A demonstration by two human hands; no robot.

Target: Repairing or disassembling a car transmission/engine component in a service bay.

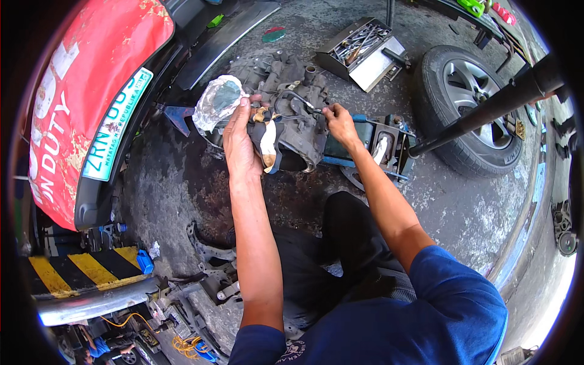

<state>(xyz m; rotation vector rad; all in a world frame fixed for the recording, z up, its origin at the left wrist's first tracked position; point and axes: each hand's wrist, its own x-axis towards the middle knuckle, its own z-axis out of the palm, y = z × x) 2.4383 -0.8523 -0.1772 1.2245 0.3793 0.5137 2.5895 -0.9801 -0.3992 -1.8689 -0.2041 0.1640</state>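
Observation:
A greasy metal gearbox housing [286, 79] lies on the floor before me, with crumpled pale wrapping [207, 103] at its left side and a brown-stained white rag [268, 143] hanging over its front. My left hand [241, 137] is upright at the housing's left, fingers curled beside the rag and wrapping; what it holds is hidden. My right hand [340, 126] is closed at the housing's right, by the end of a dark curved hose [298, 100]; I cannot make out what is between its fingers.
A blue floor jack [383, 165] with a long black handle [468, 115], a wheel [438, 91] and an open toolbox [383, 64] are right and behind. A red-covered bumper [91, 48] and striped barrier [55, 274] line the left. Metal parts [207, 255] lie near my knees. Another person [100, 347] is low left.

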